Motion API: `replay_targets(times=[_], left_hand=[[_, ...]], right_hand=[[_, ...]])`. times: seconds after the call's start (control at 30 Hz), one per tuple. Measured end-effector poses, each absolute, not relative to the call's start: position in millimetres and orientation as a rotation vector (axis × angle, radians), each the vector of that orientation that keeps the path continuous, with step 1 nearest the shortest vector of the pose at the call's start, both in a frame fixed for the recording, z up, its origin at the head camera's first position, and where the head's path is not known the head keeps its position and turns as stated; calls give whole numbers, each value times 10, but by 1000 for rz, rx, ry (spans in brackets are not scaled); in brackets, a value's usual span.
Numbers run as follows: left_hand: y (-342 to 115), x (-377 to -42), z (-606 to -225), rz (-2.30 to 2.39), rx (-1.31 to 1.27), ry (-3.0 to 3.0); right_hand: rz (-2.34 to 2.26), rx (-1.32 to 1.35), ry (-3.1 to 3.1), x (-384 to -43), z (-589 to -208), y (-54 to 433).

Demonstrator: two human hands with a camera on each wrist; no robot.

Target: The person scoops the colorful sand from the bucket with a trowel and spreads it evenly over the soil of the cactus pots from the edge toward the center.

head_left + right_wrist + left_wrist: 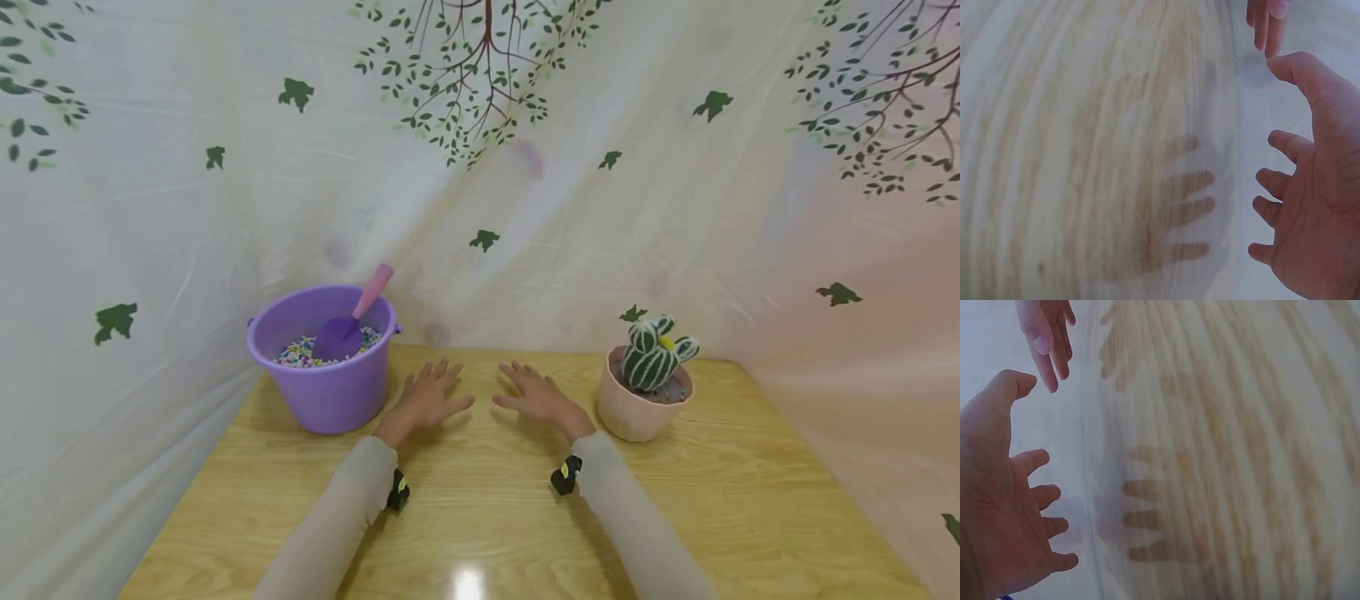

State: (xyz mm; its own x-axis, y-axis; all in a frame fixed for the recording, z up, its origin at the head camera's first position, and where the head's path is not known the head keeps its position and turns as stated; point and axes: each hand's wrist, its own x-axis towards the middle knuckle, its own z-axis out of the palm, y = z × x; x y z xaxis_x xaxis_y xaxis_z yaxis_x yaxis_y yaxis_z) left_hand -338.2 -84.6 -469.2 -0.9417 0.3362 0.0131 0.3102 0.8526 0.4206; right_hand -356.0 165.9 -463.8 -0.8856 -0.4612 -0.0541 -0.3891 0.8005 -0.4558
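My left hand (427, 402) hovers over the wooden table with its fingers spread, just right of a purple bucket (330, 400). Small multicoloured beads (298, 353) fill part of the bucket. A scoop with a purple blade (337, 339) and a pink handle (372, 292) leans in them, handle up against the rim. My right hand (542, 400), palm down and fingers apart, holds nothing and is left of a potted cactus (649, 367) in a pale pink pot (636, 415). Both wrist views show an empty palm, the left palm (1004, 512) and the right palm (1319, 219), above the tabletop.
The wood-grain table (480, 517) ends at a pale curtain (480, 292) printed with leaves and branches, which also hangs along both sides. A black wrist camera (398, 490) sits on the left sleeve and another camera (566, 475) on the right.
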Motion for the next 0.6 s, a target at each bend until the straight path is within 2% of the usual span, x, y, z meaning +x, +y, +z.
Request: replay_targets(times=[0.23,0.43,0.6], left_hand=[[-807,-3368,-4486,731,641,3047],[-817,-3197,-3990,1050,770,3042],[-1015,-3043,-3582,1293,749,3014]], right_hand=[[-747,-699,2824,-3639,-4518,1673],[-967,-739,2809,-3654,-4303,1592],[-1184,-726,2738,-3632,-4080,1385]])
